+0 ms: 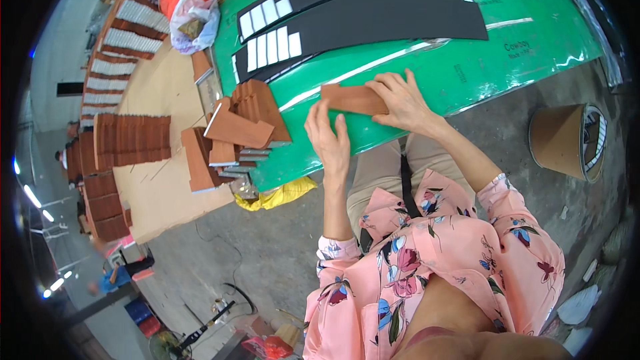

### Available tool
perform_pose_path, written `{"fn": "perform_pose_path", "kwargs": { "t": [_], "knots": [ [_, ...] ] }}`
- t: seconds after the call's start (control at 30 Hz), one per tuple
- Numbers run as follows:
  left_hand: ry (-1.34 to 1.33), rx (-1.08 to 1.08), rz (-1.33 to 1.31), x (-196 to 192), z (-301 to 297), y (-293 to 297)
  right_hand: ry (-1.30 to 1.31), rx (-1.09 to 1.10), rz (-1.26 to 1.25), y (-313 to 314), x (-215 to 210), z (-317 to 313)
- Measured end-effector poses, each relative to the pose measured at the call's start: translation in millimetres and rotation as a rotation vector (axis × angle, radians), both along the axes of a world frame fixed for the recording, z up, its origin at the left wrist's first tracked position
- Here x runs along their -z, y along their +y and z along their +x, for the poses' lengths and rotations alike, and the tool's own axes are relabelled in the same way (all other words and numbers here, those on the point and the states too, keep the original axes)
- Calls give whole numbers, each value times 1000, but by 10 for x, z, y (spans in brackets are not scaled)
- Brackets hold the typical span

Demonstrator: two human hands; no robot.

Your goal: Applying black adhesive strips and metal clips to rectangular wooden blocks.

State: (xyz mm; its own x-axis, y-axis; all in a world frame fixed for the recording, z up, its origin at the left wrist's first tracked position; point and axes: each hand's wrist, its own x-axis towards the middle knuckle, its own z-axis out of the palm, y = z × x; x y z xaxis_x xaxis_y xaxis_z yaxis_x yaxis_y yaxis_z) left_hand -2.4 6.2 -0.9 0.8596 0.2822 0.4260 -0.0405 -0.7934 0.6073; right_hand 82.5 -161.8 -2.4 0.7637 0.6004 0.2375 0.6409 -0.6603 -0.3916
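Observation:
A reddish-brown wooden block [355, 99] lies crosswise just above the near part of the green table top [413, 67]. My right hand [405, 103] grips its right end, thumb below and fingers over the top. At the left end, my left hand [327, 139] has its fingertips and thumb closed round the corner. Beyond them lie long black strips [387, 17] with white rectangular stickers [275, 48] at their left ends. Left of my left hand, several similar brown blocks [243, 123] are piled loosely, some tilted over others.
A cardboard-coloured board [163, 93] on the left carries rows of stacked brown blocks [133, 140]. Plastic bags [193, 23] sit at the far left corner. A yellow bag [277, 195] hangs below the table's near edge. On the floor at right stands a brown round bin [560, 139].

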Motion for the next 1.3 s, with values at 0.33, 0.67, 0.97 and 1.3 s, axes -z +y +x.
{"fn": "perform_pose_path", "kwargs": {
  "t": [0.33,0.67,0.97,1.3],
  "knots": [
    [76,86,-979,14,106,-29,-332,-144,222,-398,-260,128],
    [-369,223,179,-167,-71,-848,1420,14,1215,-318,-369,-182],
    [-212,-104,-20,-266,145,-182,556,-398,87,-518,-485,552],
    [-144,79,-314,201,178,-59,490,-375,293,262,-745,1145]
  ]
}}
